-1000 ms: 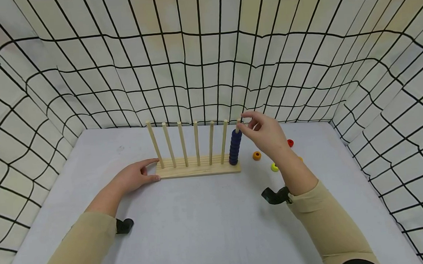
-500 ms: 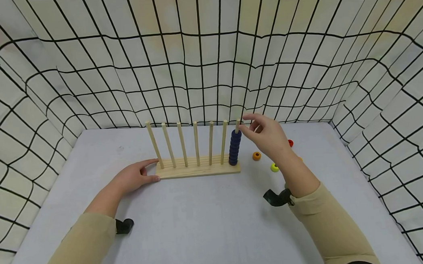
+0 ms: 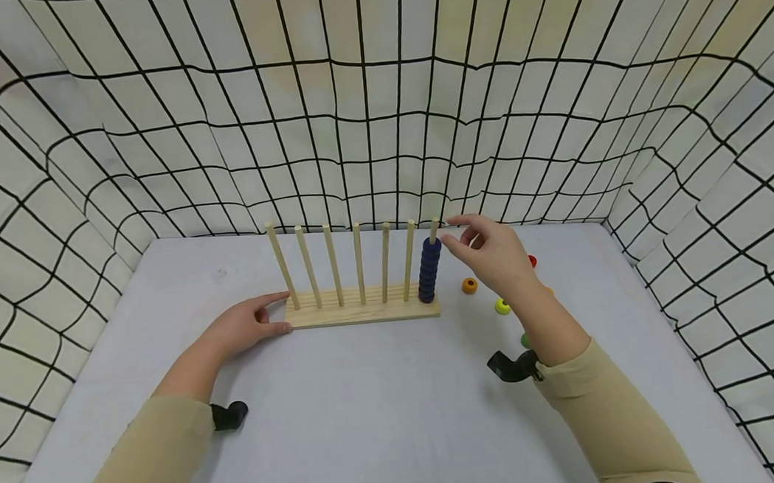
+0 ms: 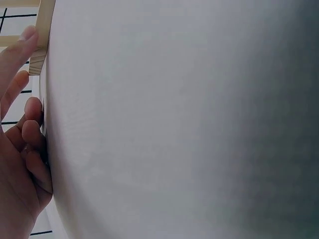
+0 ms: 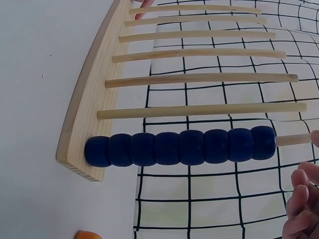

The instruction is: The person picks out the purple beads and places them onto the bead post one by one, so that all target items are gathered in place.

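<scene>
A pale wooden peg rack (image 3: 365, 313) stands on the table with several upright pegs. Its rightmost peg carries a stack of dark blue beads (image 3: 430, 270); the bare tip of that peg (image 5: 291, 140) sticks out above them. At the rack's left end, my left hand (image 3: 242, 326) pinches the base, thumb at the front and index finger behind. The left wrist view shows that thumb (image 4: 25, 37) against the wood. My right hand (image 3: 494, 253) is just right of the stacked peg's top, thumb and index finger parted with nothing between them.
Right of the rack lie loose beads: an orange one (image 3: 469, 286), a yellow one (image 3: 502, 306), a green one (image 3: 525, 341) and a red one (image 3: 532, 261), some partly hidden by my right arm. Black netting (image 3: 367, 135) rises along the table's back and sides.
My right hand has drawn slightly right and down, away from the top of the blue peg. The green bead has come into view beside the right wrist. My left hand stays on the rack.
</scene>
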The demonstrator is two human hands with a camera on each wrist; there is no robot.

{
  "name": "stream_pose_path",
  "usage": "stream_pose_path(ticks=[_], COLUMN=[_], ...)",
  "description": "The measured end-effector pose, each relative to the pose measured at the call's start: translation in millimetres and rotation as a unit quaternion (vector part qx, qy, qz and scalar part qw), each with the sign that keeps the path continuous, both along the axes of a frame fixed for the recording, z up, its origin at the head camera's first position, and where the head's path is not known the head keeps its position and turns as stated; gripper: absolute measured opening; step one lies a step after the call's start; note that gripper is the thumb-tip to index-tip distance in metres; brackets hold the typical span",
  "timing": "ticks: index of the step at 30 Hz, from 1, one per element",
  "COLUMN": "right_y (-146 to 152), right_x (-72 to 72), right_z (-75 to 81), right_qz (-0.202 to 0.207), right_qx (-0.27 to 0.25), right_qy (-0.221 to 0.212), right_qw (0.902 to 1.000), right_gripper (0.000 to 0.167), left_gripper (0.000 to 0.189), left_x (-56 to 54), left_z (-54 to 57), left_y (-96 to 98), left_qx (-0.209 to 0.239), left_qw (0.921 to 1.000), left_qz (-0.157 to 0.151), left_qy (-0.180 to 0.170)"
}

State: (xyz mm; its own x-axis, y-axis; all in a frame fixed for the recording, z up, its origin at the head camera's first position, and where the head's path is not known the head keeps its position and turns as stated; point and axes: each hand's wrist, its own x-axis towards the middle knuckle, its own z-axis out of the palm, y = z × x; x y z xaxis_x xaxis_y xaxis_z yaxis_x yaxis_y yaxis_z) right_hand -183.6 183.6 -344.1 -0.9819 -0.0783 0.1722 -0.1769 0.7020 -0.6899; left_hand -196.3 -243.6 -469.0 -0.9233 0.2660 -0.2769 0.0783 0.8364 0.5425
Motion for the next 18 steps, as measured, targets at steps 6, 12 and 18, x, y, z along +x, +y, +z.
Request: stream_pose_path(ticks=[6, 12, 18], right_y=[3, 5, 7], right_x=[1.5, 2.0, 3.0], right_z=[-2.6, -5.1, -9.0], right_qz=[0.001, 0.002, 0.001], right_qx=[0.005, 0.008, 0.019], right_qy=[-0.002, -0.004, -0.007], right_qw=[1.0, 1.0, 0.9998], right_gripper=[0.045, 0.041, 0.04], left_gripper=[0.077, 0.073, 0.069], left_x=[-0.5, 3.8, 9.7], left_z=[-1.7, 1.7, 5.6], left_y=[-1.1, -3.2, -4.8], left_qx=[0.009, 0.022, 0.023], left_qw=[0.9999, 0.9995, 0.9993], left_qz=[0.002, 0.017, 0.019], left_qy=[0.009, 0.017, 0.021])
